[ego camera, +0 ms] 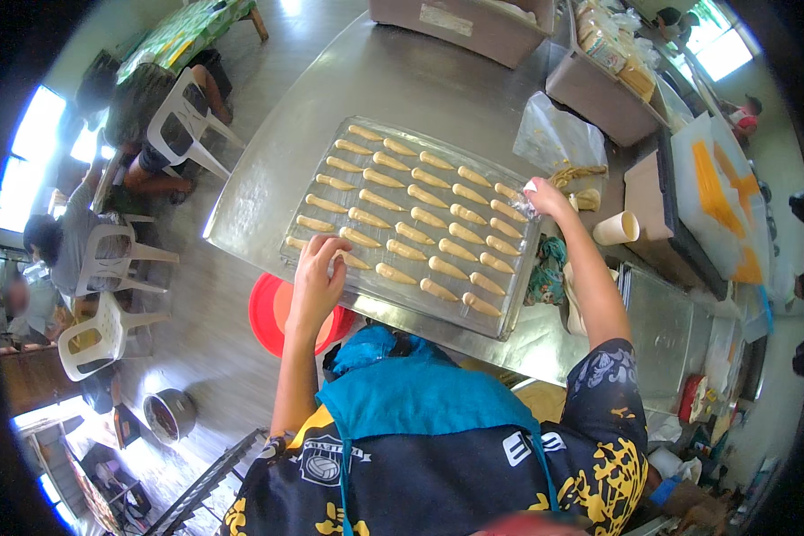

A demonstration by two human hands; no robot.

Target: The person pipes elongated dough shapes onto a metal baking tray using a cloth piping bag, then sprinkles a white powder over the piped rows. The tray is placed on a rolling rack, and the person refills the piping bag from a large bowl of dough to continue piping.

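A metal baking tray (502, 325) lies before me, bearing slanted rows of pale, tapered dough pieces (414, 232). At its near left corner is my left hand (323, 264), fingers apart and curved over the end of a dough piece; whether they touch it is unclear. My right hand (548, 196) is closed at the tray's right edge, above the last row. Crumpled clear plastic (519, 206) and a small white part (530, 186) show at its fingers. What the plastic contains is hidden.
The tray sits on a metal table (295, 157). To the right are a cream cup (616, 228), a plastic bag (555, 134), a patterned cloth (547, 271) and large bins (603, 94). A red basin (268, 315) stands below the left edge. People sit on white chairs (186, 117) farther left.
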